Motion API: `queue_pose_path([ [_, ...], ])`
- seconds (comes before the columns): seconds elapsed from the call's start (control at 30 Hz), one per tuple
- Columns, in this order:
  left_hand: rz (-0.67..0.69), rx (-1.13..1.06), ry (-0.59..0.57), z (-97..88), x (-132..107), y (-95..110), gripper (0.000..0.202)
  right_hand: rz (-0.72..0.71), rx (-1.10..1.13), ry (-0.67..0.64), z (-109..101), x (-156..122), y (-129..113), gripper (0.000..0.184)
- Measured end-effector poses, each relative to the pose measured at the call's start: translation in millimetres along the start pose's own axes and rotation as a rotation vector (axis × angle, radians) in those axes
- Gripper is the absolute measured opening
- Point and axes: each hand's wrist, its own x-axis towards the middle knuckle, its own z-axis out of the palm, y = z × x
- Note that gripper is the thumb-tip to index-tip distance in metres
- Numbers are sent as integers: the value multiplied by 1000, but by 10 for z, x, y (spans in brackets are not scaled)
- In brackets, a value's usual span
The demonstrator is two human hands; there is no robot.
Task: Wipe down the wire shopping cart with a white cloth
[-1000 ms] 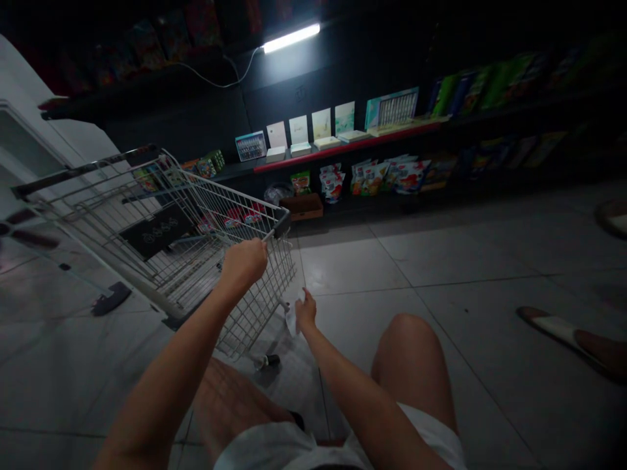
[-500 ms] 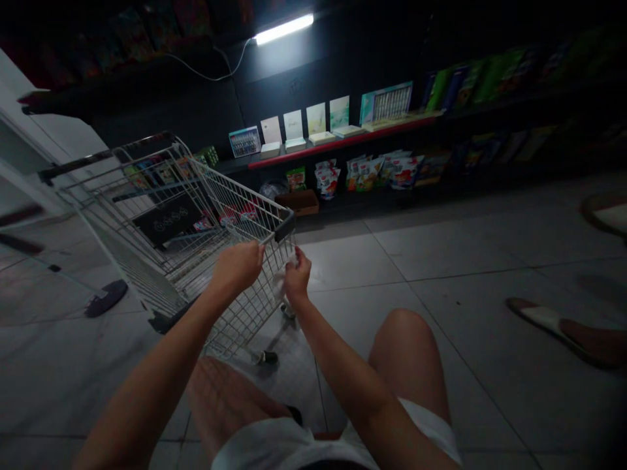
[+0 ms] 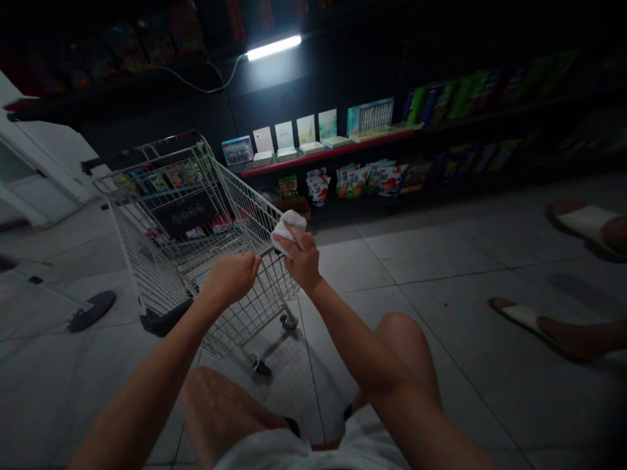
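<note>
A wire shopping cart (image 3: 161, 254) stands on the tiled floor in front of me. My left hand (image 3: 230, 277) is closed around the cart's near top rim. My right hand (image 3: 301, 258) is closed on a crumpled white cloth (image 3: 287, 228) and presses it against the dark corner cap of the cart's rim. My bare knees show at the bottom of the view.
Dark shelves (image 3: 343, 147) along the back wall carry cards, boxes and snack packets under a strip light (image 3: 273, 47). Another person's sandalled feet (image 3: 548, 326) rest on the floor at the right. A dark object (image 3: 91, 309) lies on the floor at the left.
My right hand rose with the white cloth from low beside the cart's wheel up to the corner of the rim. The cart swung a little to the right in view.
</note>
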Motion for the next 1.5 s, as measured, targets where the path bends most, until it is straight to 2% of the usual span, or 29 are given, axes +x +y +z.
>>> queue_pose_path([
  [0.1, 34, -11, 17, -4, -2, -6, 49, 125, -32, 111, -67, 155, 155, 50],
  [0.17, 48, -13, 14, -4, 11, -7, 49, 159, -40, 147, -60, 101, 97, 48],
  [0.23, 63, -7, 7, 4, 28, -12, 49, 111, -34, 119, 9, -103, -56, 47],
  [0.33, 90, 6, 21, 29, 41, -62, 48, -66, 29, 48, 136, -511, -281, 44],
  [0.4, 118, 9, 28, 47, 28, -133, 48, -157, 67, 4, 144, -699, -324, 42],
  [0.47, 147, 3, 16, 59, 3, -217, 48, -135, 71, -10, 66, -763, -271, 42],
  [0.6, 144, -22, -11, 41, -17, -272, 51, 33, 92, 138, -155, -633, -148, 47],
  [0.7, 84, -47, 72, -10, 50, -151, 54, 25, 160, 186, -248, -479, -267, 50],
  [0.8, 101, -172, 132, -62, 196, 11, 55, -10, 160, 240, -417, -327, -489, 45],
  [0.9, 153, -345, 111, -69, 371, 104, 58, -48, 130, 388, -672, -168, -560, 43],
  [0.97, 178, -368, 49, -48, 462, 124, 55, 27, 81, 493, -751, -109, -466, 48],
  [1.03, 189, -309, -17, -21, 515, 127, 49, 151, 30, 465, -670, -154, -312, 52],
  [1.17, 198, -213, -38, 11, 532, 126, 45, 294, 103, 157, -151, -528, -95, 57],
  [1.27, 200, -189, -45, 13, 518, 125, 46, 427, 188, 122, 147, -740, -70, 68],
  [1.37, 211, -180, -43, 9, 510, 118, 48, 496, 249, 138, 154, -747, -14, 51],
  [1.5, 232, -175, -52, 12, 514, 104, 49, 305, 256, 104, -9, -850, 137, 37],
])
